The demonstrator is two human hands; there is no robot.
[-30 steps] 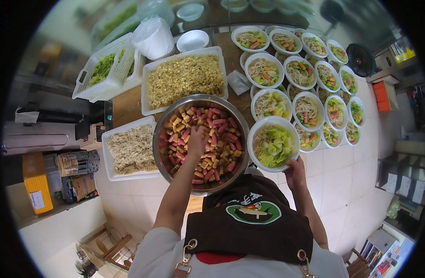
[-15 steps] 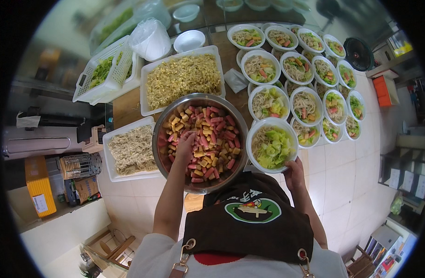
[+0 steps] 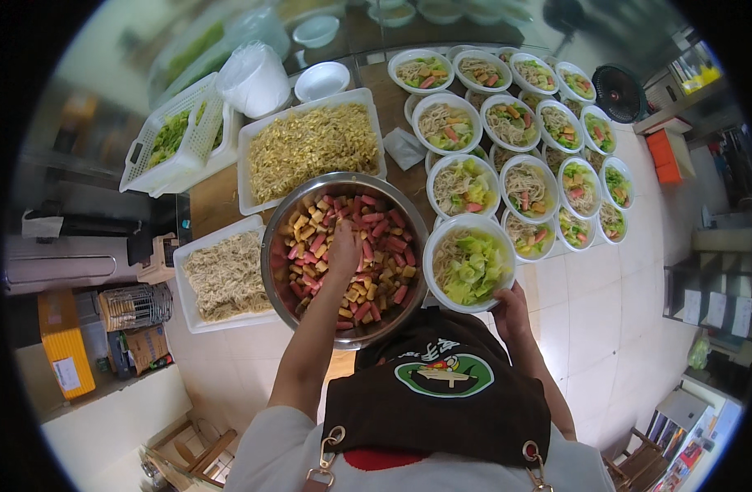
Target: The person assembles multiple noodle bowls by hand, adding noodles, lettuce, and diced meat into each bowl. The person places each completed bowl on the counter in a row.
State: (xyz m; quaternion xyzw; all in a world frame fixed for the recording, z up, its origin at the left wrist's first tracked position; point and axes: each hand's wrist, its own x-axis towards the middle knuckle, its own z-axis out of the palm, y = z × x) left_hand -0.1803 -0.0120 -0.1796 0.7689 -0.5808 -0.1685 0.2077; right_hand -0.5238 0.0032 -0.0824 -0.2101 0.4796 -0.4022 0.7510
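My left hand point(image 3: 344, 252) reaches down into a large steel mixing bowl point(image 3: 271, 283), its fingers drawn together among pink sausage pieces point(image 3: 390, 245) and yellow-brown chunks point(image 3: 362, 293). The fingertips are partly hidden, so what they hold does not show. Right of the steel bowl, my right hand point(image 3: 512, 312) grips the near right rim of a white plastic bowl point(image 3: 436, 289). Inside that bowl lie pale noodles point(image 3: 452, 257) on the left and chopped lettuce point(image 3: 482, 267) over the rest; no sausage shows in it.
Stacked bowls of noodles point(image 3: 528, 187) fill the table's right side in rows. Behind the steel bowl stands a tray of yellowish shredded food point(image 3: 314, 148); left of it, a noodle tray point(image 3: 226, 275). A lettuce basket point(image 3: 156, 143) and empty bowls point(image 3: 322, 81) sit at the back.
My left hand has shifted slightly right and away from me within the steel bowl, and its fingers have drawn together. My right hand keeps its grip on the plastic bowl. The whole view has shifted slightly.
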